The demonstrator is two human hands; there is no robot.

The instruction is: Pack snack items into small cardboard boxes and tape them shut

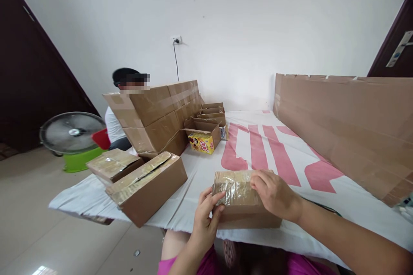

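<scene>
A closed cardboard box lies near the table's front edge, its top covered with shiny clear packing tape. My left hand grips the box's left end, the thumb on the front face and the fingers at the top corner. Over the right part of the top, my right hand is closed with its fingers curled down against the taped surface. Whatever those fingertips pinch is hidden. Two more taped cardboard boxes, a long one and a smaller one, stand to the left.
Stacked cartons rise at the back left, with a person behind them. Open boxes, one with a yellow printed end, stand beside the stack. A tall cardboard panel borders the right. A fan is on the far left.
</scene>
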